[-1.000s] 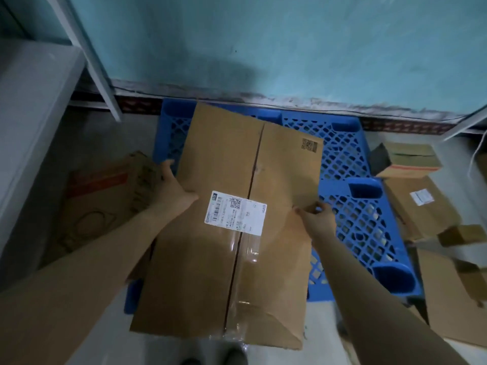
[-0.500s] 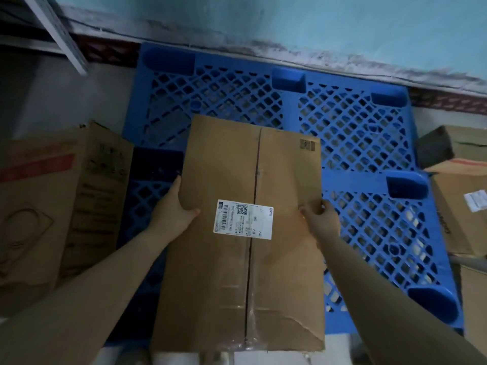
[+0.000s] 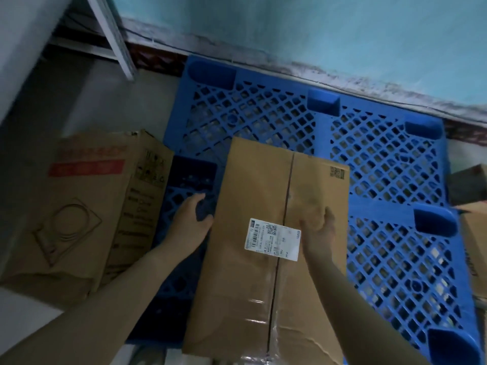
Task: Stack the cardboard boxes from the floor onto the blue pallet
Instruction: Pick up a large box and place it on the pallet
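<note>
Cardboard box [image 3: 266,233] is laid at blue pallet's [image 3: 382,164] near edge; left hand [image 3: 191,223] is loosely curled beside it, right hand [image 3: 317,230] opened over it, nothing gripped.

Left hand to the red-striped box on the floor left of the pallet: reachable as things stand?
Probably yes. The left hand looks free, just off the labelled box, and only a bare strip of the pallet lies between it and the red-striped box. Nothing visible blocks the way.

The cardboard box [image 3: 263,180] has dropped flat onto the blue pallet [image 3: 382,154] — both grips gone. The left hand [image 3: 192,219] has slipped off its left edge, and the right hand [image 3: 319,230] now opens over the top.
</note>
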Action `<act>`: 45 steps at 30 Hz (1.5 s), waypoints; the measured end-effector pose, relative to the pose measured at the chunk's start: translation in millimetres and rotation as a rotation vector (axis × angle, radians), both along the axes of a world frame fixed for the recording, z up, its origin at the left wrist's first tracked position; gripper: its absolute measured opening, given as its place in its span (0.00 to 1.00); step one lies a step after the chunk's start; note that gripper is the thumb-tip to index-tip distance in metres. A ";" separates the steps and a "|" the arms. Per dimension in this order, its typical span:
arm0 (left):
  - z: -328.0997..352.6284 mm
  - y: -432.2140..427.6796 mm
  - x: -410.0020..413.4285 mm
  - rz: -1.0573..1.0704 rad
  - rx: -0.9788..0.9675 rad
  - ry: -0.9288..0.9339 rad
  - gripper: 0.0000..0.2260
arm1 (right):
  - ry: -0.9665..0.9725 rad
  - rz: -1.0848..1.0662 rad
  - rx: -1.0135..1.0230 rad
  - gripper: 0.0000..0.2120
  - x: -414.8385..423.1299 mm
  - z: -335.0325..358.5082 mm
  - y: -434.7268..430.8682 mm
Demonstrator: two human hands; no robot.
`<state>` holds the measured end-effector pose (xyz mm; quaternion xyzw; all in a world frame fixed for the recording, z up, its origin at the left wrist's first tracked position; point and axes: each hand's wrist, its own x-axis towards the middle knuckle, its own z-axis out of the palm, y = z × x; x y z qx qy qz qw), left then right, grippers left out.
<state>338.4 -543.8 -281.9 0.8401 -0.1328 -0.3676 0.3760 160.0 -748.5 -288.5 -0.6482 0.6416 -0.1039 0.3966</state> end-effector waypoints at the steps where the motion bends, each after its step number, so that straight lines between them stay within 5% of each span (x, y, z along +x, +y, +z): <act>1: 8.6 9.6 12.4 0.003 0.000 -0.026 0.20 | -0.061 0.046 0.004 0.32 17.7 8.0 15.6; 6: 45.6 81.9 73.2 0.042 -0.007 -0.040 0.14 | -0.329 0.230 0.126 0.20 102.9 46.3 109.7; 9: 51.8 134.2 99.3 0.115 0.003 -0.005 0.17 | -0.291 0.392 0.240 0.19 146.9 50.8 169.6; 17: 10.6 241.1 125.1 0.170 0.150 -0.010 0.18 | -0.139 0.287 0.845 0.70 197.5 -10.6 282.7; 21: -17.7 264.8 113.5 0.195 0.138 0.152 0.20 | -0.090 0.314 0.904 0.78 199.3 -37.3 312.3; 33: -69.5 273.2 88.3 -0.036 0.099 0.232 0.20 | -0.206 0.305 0.968 0.66 184.4 -90.0 324.7; 45: -8.3 241.3 87.2 0.088 0.089 0.111 0.32 | 0.014 0.362 0.481 0.46 209.1 19.5 280.5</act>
